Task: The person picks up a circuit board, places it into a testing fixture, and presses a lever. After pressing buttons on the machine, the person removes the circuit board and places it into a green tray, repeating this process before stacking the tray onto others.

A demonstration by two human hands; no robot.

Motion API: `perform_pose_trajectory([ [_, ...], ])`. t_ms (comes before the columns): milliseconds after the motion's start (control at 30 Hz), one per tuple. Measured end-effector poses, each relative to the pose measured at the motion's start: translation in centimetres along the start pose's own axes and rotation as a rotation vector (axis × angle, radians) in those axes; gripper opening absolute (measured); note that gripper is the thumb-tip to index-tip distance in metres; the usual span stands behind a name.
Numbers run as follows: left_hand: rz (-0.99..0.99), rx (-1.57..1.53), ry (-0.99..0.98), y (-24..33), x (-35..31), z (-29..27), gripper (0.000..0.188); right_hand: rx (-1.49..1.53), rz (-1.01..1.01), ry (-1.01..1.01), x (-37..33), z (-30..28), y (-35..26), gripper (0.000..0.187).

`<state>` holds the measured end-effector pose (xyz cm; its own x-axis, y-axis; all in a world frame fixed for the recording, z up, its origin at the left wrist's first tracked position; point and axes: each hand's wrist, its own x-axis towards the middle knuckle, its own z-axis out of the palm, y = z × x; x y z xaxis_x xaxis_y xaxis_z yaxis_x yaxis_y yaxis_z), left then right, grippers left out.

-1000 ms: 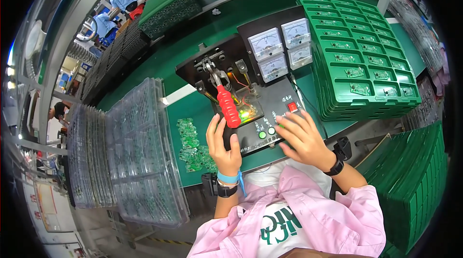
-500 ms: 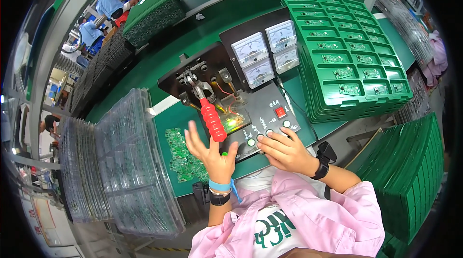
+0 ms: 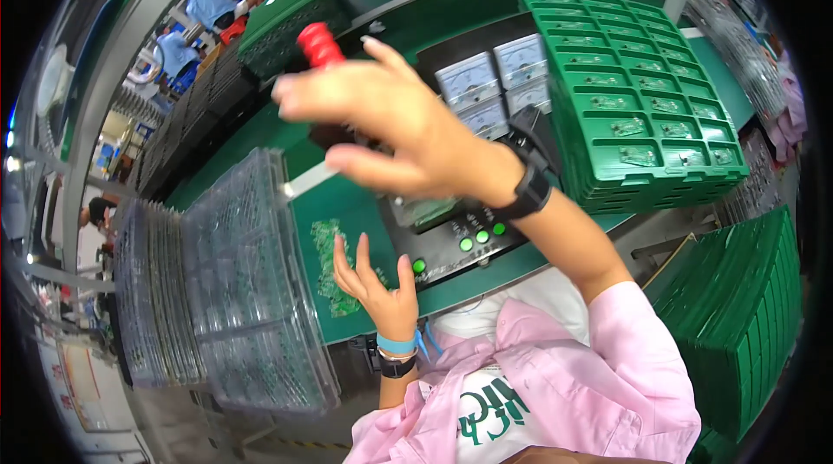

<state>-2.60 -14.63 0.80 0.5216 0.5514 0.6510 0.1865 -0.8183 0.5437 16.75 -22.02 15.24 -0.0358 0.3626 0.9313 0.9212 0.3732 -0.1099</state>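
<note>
Two bare hands are working over a green tabletop (image 3: pixel 344 204). The right hand (image 3: pixel 399 121) is hovering high above a black fixture (image 3: pixel 444 254), hiding much of it; its fingers are stretching out loosely toward the left, with the thumb standing apart, and they are not closing around anything, though motion is blurring them. Just beyond those fingers a red handle (image 3: pixel 321 43) is showing its ridged end, and whether the hand is touching it I cannot tell. Lower down, the left hand (image 3: pixel 377 295) is holding its fingers spread and released, grasping nothing visible, beside a loose pile of green circuit boards (image 3: pixel 325 269); whether a fingertip is brushing the pile is unclear. Around this wrist a blue band (image 3: pixel 396 345) is sitting above a black strap (image 3: pixel 398 368). The fixture is resting near the table's front edge, with round green buttons (image 3: pixel 466 245) lining its front panel, and white-faced meters (image 3: pixel 468 82) are standing behind, partly screened by the right arm. On the right, stacked green trays (image 3: pixel 651 184) are carrying small boards (image 3: pixel 638 155) in their top compartments, while clear plastic trays (image 3: pixel 252 282) are leaning in a row on the left.
</note>
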Motion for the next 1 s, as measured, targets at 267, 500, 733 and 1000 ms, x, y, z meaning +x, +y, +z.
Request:
perform_pose_trajectory([
  [267,0.042,0.087,-0.433,-4.4,-2.8,-6.7,0.023,-0.117,0.088,-0.45,-9.7,-1.9,-4.9,0.029],
  [500,0.122,0.101,-0.478,-4.6,-2.6,-5.6,0.017,-0.545,0.28,-0.862,-11.9,0.6,-5.2,0.029],
  [733,0.276,0.015,-0.24,-2.1,1.8,-3.2,0.012,-0.542,0.162,-0.899,-11.3,0.2,-4.9,0.024],
  [1000,0.442,0.11,-0.347,2.3,2.9,3.8,0.018,-0.492,0.311,-0.538,-12.5,-8.0,-8.8,0.027],
])
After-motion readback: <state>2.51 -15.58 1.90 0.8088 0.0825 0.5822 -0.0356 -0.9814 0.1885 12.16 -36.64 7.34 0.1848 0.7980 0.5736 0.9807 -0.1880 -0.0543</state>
